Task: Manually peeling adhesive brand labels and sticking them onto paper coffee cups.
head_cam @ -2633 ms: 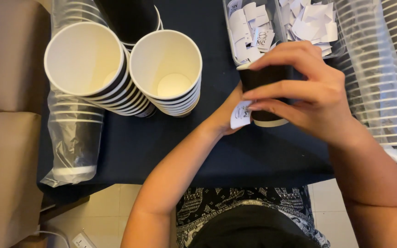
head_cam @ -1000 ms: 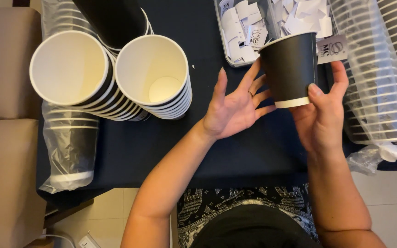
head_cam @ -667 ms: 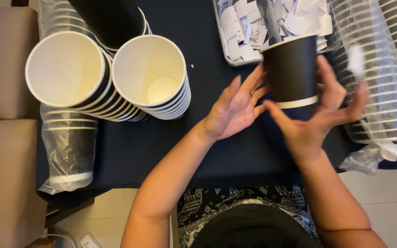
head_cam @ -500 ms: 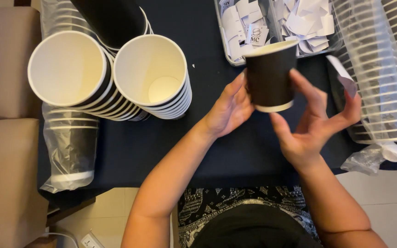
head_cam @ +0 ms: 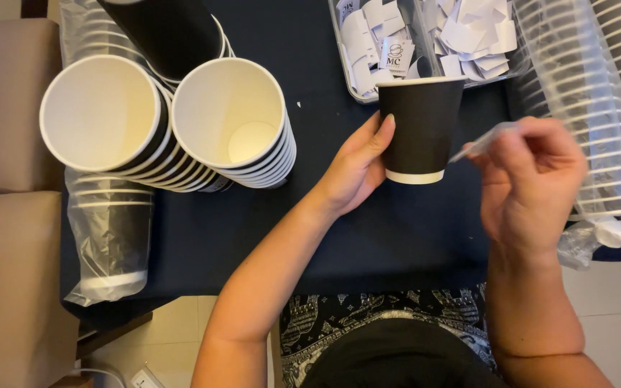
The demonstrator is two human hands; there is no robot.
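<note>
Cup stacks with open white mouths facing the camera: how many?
2. One stack at the left, one stack touching it on its right. A single black cup is in the left hand; wrapped stacks may hide more.

Left hand (head_cam: 353,172) holding black cup (head_cam: 420,126), right hand (head_cam: 530,183) beside it

Left hand (head_cam: 353,172) cups the black paper cup (head_cam: 420,126) from its left; right hand (head_cam: 530,179) hovers right of it, fingertips pinched.

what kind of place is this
Probably a small cafe's or home packing table: stacks of black paper cups on a dark tablecloth, a clear tray of white stickers, and sleeves of plastic lids.
</note>
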